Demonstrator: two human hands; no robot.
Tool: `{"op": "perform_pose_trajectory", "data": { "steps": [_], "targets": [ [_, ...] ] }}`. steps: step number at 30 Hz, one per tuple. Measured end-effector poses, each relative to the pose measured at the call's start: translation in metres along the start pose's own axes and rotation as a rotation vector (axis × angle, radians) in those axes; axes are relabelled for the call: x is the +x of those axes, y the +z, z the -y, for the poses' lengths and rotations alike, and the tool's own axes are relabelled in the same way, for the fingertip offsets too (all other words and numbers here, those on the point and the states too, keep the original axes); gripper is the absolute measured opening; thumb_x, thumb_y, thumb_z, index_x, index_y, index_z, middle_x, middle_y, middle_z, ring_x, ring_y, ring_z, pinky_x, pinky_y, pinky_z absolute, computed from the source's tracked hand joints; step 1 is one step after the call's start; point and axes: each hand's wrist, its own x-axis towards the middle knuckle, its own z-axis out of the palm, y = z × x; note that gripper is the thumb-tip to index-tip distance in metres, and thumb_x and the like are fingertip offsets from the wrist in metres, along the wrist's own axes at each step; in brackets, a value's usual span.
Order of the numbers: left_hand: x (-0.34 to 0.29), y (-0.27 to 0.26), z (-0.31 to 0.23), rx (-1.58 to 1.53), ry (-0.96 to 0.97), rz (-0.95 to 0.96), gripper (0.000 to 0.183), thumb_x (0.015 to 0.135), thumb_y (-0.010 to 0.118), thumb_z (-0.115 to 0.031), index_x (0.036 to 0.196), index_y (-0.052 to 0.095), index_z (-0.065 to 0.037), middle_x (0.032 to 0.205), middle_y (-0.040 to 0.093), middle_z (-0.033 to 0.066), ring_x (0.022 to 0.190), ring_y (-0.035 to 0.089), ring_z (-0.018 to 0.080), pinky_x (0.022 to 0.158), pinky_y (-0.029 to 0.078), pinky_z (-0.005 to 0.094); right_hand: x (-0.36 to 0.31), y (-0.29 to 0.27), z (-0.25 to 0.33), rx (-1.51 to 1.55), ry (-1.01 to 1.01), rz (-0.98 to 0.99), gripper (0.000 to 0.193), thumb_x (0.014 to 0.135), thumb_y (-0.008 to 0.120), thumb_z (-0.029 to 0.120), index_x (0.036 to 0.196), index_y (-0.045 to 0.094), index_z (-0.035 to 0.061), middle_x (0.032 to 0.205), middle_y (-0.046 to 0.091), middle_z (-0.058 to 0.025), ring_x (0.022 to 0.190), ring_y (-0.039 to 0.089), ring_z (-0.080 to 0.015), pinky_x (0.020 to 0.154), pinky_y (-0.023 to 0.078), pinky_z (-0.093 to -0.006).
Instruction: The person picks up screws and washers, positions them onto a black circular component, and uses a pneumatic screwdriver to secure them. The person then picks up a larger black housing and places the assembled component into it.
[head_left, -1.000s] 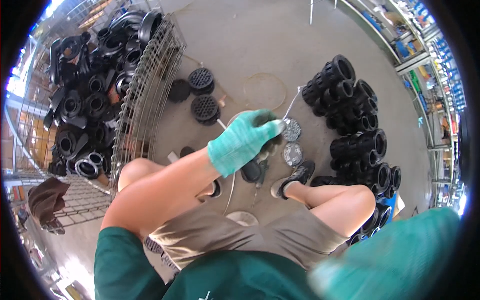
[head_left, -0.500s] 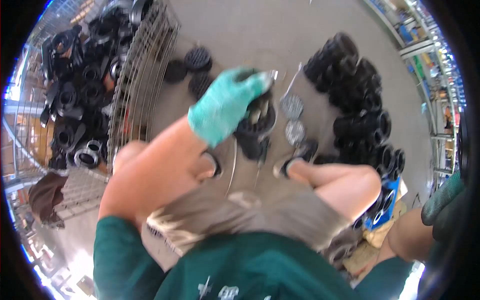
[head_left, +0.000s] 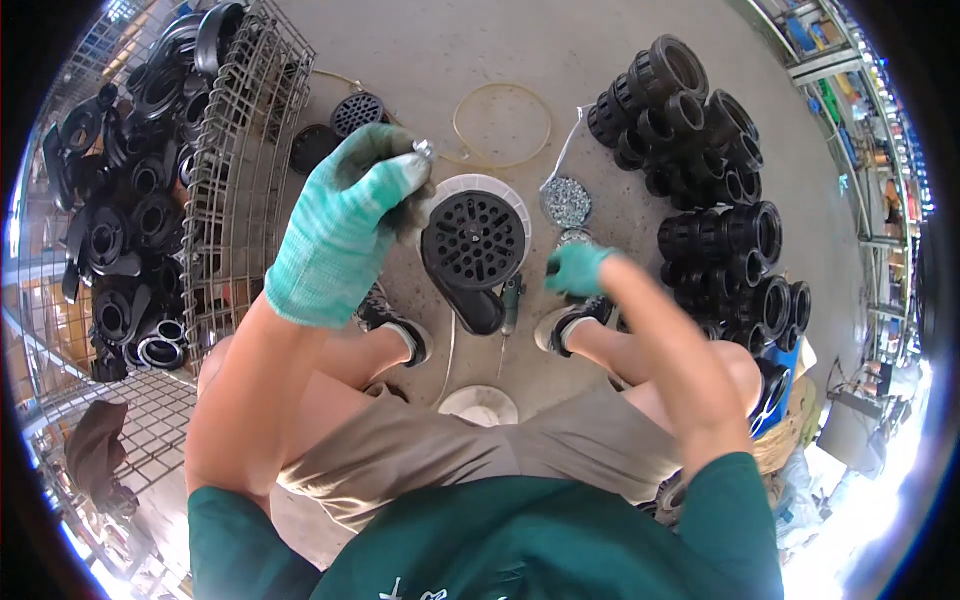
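Observation:
In the left half, my left hand (head_left: 345, 225), in a green knit glove darkened at the fingers, is raised with its fingers curled. A small shiny metal piece (head_left: 423, 149) sticks out between thumb and fingertip; its exact kind is too small to tell. A black plastic part with a round slotted grate (head_left: 475, 240) and a curved outlet lies on a round white support (head_left: 522, 205), right of that hand. My right hand (head_left: 580, 268), gloved and slightly blurred, is low beside a tin of small metal pieces (head_left: 574, 238); its fingers are not clear.
Another tin of metal pieces (head_left: 567, 203) stands farther back. A power screwdriver (head_left: 511, 305) lies beside the black part. Stacked black pipe fittings (head_left: 715, 235) stand at right; a wire cage (head_left: 245, 150) of black parts at left. A thin hose (head_left: 502, 86) loops behind.
My left hand has moved left, off the black part, with the small metal piece showing at its fingertips. My right hand has come from the far right to beside the tins.

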Motion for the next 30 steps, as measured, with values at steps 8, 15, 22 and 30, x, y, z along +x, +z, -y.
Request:
{"op": "perform_pose_trajectory", "data": {
  "steps": [8,15,22,30],
  "targets": [
    [0.007,-0.008,0.0,0.03,-0.177,-0.118,0.015,0.092,0.067,-0.017,0.102,0.06,-0.009,0.079,0.06,0.0016,0.063,0.058,0.0103,0.054,0.044,0.0238,0.161,0.218,-0.011,0.56,0.584,-0.466,0.057,0.078,0.08,0.038,0.119,0.064,0.0016,0.12,0.068,-0.0222,0.113,0.064,-0.039,0.096,0.051,-0.0464],
    [0.017,-0.003,-0.001,0.086,-0.213,-0.104,0.02,0.092,0.068,-0.019,0.105,0.062,-0.006,0.077,0.061,0.0017,0.062,0.058,0.0098,0.054,0.044,0.0233,0.168,0.22,-0.025,0.861,0.531,-0.592,0.051,0.076,0.083,0.033,0.111,0.064,0.0014,0.102,0.072,-0.0167,0.093,0.07,-0.0334,0.077,0.057,-0.0433],
    [0.011,-0.006,0.004,0.194,-0.114,0.0,0.024,0.093,0.07,-0.022,0.107,0.065,-0.005,0.08,0.061,0.0004,0.062,0.057,0.0075,0.054,0.045,0.0217,0.068,0.067,-0.037,1.789,0.183,-0.473,0.024,0.087,0.067,0.02,0.1,0.062,0.0019,0.077,0.063,-0.0105,0.055,0.061,-0.0248,0.05,0.055,-0.0362],
    [-0.014,-0.015,0.032,0.182,-0.249,0.115,0.031,0.091,0.074,-0.023,0.113,0.062,-0.005,0.078,0.062,-0.001,0.062,0.058,0.0067,0.055,0.046,0.0215,-0.151,-0.078,0.09,1.818,-0.844,-0.832,0.031,0.091,0.064,0.021,0.117,0.059,0.0055,0.082,0.066,-0.0118,0.072,0.064,-0.0228,0.063,0.053,-0.0372]
  ]
}}
